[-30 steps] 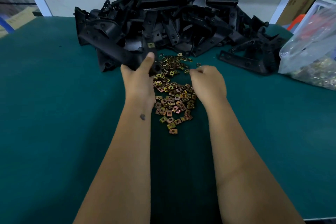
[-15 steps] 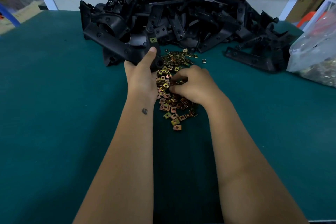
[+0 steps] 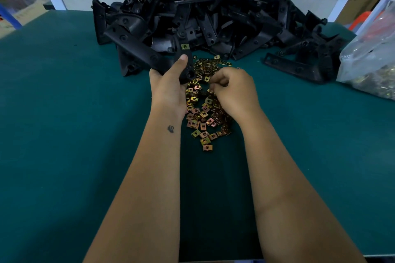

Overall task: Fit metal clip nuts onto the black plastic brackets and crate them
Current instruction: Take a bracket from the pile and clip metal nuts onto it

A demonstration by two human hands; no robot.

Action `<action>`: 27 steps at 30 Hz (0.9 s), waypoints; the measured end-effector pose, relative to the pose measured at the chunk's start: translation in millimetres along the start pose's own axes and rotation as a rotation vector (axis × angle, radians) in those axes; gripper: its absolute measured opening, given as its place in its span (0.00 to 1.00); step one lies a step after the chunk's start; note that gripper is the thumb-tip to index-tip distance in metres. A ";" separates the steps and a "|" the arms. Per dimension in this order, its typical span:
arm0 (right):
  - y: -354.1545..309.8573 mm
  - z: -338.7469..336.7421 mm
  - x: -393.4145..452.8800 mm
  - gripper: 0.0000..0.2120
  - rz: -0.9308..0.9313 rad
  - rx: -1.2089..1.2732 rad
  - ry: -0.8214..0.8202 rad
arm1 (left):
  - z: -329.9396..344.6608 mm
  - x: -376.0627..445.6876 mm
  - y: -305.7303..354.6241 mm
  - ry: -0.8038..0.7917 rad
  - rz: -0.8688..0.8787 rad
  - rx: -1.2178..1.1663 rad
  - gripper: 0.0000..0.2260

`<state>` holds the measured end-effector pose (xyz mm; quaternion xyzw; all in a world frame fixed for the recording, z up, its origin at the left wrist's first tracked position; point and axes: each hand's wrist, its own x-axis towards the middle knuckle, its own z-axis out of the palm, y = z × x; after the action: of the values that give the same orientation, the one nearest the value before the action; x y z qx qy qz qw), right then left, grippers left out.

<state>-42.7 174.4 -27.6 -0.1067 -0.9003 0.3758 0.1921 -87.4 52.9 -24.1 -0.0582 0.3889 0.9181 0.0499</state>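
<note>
Left hand (image 3: pixel 168 89) grips a bracket (image 3: pixel 147 53) with one nut (image 3: pixel 185 46) fitted, just beyond the nuts (image 3: pixel 203 113) | right hand (image 3: pixel 233 89) curls over the nuts, pinch unclear | bracket heap (image 3: pixel 213 13) behind | no crate seen | risk: grabbing tangled nuts, seating one crooked.

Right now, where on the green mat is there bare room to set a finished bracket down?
Bare mat left of the left hand, in front of the bracket pile. More bare mat right of the right hand, before the plastic bag. Crowded: the clip nuts between both hands.
</note>
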 end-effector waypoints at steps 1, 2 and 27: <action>0.2 -0.7 0.1 0.07 0.022 0.057 0.019 | 0.1 0.1 0.0 0.001 -0.001 -0.004 0.15; -0.2 -1.7 0.2 0.07 0.043 0.124 0.030 | 0.3 0.2 -0.1 0.003 -0.002 -0.006 0.15; -8.6 -0.7 -4.5 0.12 -0.005 -0.421 -0.047 | -1.9 -0.8 5.7 0.036 -0.004 -0.101 0.13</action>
<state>-38.7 167.4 -22.2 -0.1334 -0.9634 0.1815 0.1452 -87.2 47.5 -21.2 -0.0778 0.3429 0.9352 0.0418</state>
